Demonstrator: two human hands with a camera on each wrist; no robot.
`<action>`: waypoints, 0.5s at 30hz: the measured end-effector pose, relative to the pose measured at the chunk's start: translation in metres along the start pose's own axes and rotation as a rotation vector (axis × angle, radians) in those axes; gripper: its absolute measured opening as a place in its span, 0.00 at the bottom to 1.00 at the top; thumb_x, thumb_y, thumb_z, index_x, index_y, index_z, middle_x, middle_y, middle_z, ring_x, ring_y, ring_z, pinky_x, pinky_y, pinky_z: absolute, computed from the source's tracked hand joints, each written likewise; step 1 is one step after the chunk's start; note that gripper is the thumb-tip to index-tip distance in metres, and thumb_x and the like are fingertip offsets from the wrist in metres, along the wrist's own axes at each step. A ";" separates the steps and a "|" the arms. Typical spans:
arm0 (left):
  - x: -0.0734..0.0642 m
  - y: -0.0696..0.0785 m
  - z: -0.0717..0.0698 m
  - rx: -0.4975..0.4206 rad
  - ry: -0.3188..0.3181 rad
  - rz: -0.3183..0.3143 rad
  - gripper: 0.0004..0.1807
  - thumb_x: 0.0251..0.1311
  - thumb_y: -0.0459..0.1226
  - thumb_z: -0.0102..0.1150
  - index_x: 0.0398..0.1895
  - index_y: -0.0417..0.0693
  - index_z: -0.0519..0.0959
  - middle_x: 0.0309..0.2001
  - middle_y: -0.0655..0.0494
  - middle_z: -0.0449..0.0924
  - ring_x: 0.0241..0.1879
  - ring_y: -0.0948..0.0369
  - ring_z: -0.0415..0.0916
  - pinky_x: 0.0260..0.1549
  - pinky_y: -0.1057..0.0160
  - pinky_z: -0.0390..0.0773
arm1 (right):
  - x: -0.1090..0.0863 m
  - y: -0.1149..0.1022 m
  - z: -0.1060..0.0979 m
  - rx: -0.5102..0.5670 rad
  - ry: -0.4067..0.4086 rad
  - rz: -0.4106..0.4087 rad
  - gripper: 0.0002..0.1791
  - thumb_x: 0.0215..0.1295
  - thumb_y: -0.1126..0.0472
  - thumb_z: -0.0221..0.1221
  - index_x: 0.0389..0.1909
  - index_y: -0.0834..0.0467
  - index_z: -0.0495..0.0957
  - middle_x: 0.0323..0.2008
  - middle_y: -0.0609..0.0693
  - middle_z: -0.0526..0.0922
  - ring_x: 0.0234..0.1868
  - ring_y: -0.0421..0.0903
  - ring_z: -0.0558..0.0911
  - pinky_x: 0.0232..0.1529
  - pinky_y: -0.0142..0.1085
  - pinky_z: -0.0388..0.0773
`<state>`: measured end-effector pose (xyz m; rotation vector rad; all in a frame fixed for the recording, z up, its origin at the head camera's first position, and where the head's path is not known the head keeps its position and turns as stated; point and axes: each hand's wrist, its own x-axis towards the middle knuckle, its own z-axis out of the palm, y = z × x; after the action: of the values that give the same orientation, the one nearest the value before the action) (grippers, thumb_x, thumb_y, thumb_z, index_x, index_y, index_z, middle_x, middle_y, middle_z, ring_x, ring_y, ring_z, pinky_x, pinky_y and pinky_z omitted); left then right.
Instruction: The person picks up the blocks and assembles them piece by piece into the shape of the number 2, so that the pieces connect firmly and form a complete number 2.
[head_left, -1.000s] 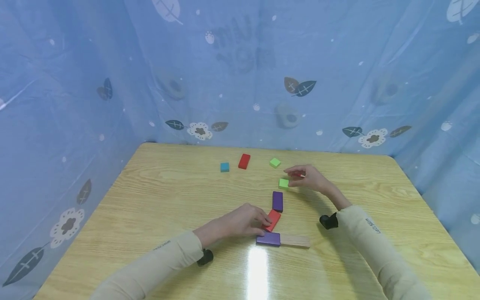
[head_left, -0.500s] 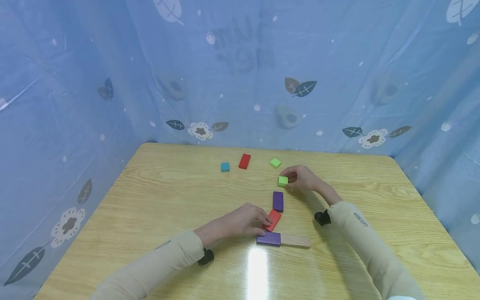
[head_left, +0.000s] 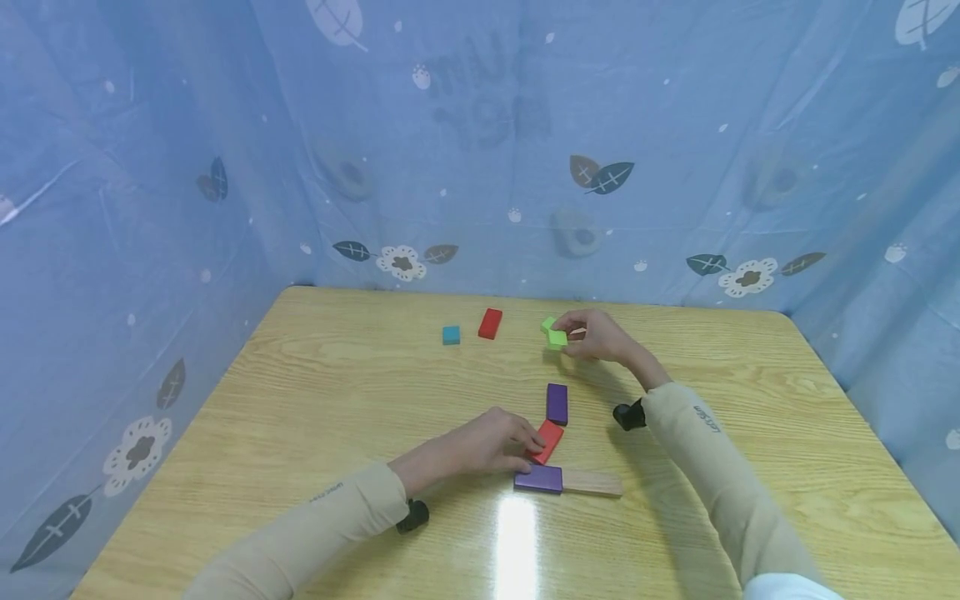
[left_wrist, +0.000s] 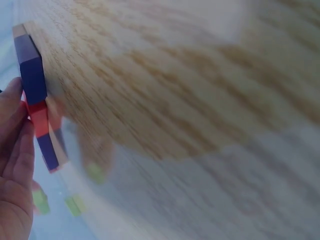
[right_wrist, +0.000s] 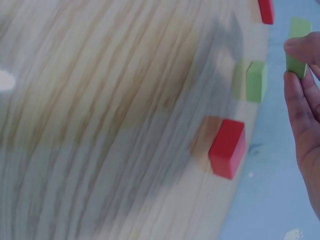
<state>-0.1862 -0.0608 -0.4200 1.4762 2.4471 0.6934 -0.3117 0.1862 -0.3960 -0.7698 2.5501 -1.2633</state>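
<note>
My right hand pinches a light green block between thumb and fingers, above the table toward the back. Overlapping it in the head view is a second light green block, which rests on the tabletop in the right wrist view. My left hand rests its fingertips at a red block; its thumb tip lies by the corner of a purple block. That red block slants between this purple block and another purple block. A plain wooden block continues the row rightward.
At the back left of the blocks lie a blue block and a red block. Another red block sits near my right hand. A blue patterned curtain hangs behind the wooden table.
My right hand has moved left to the light green block, taken hold of it, and carried it back toward the other green one. My left hand has stayed in place.
</note>
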 end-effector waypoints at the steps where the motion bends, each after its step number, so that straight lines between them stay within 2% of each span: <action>1: 0.000 0.000 0.000 0.002 0.003 0.005 0.15 0.57 0.37 0.66 0.47 0.42 0.83 0.50 0.54 0.82 0.53 0.64 0.77 0.55 0.75 0.69 | 0.001 -0.001 0.001 0.007 -0.005 -0.005 0.19 0.54 0.75 0.63 0.49 0.70 0.77 0.46 0.64 0.78 0.52 0.61 0.77 0.57 0.47 0.75; 7: 0.000 0.001 0.000 -0.002 0.012 0.012 0.15 0.57 0.37 0.67 0.47 0.42 0.84 0.49 0.53 0.83 0.52 0.64 0.77 0.55 0.75 0.69 | 0.007 -0.004 0.006 0.038 -0.053 -0.052 0.19 0.54 0.78 0.61 0.49 0.72 0.77 0.49 0.66 0.78 0.54 0.63 0.75 0.58 0.49 0.73; 15: 0.000 0.001 0.000 -0.001 0.013 0.017 0.15 0.57 0.37 0.66 0.46 0.42 0.84 0.49 0.54 0.83 0.52 0.65 0.77 0.55 0.75 0.69 | 0.012 -0.004 0.013 -0.079 -0.169 -0.128 0.17 0.53 0.82 0.58 0.44 0.69 0.81 0.47 0.63 0.80 0.55 0.62 0.75 0.53 0.46 0.77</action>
<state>-0.1854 -0.0607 -0.4198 1.4988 2.4461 0.7092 -0.3150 0.1690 -0.4008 -1.0247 2.4609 -1.0859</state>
